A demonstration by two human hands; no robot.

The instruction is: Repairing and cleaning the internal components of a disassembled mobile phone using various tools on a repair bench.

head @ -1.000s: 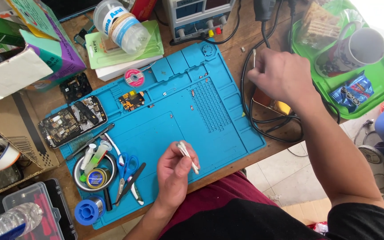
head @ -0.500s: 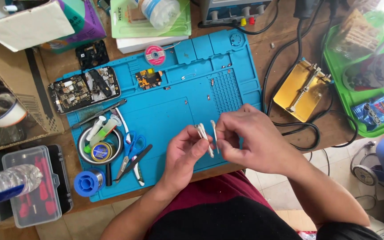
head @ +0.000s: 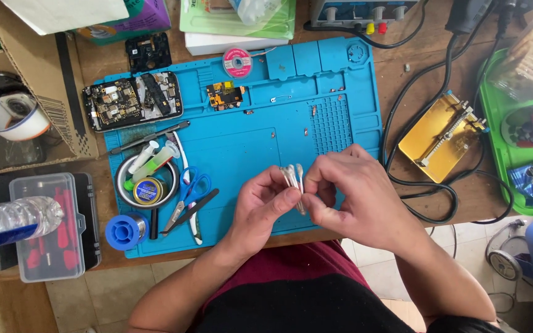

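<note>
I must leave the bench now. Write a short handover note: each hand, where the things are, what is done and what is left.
Left hand and right hand: both pinch a small bundle of silvery strips over the blue work mat, near its front edge.
Opened phone and a small circuit board lie at the mat's back left.
Scissors and solder spool lie to the left of the hands.
Done: strips are in hand. Left: strips not yet set on any board.

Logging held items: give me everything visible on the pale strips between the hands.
The pale strips are a few thin, whitish, glossy slivers, plastic or metal by look, bunched nearly upright above the blue mat. The left hand pinches them from the left, the right hand from the right. Finer detail is too small to tell.
</note>
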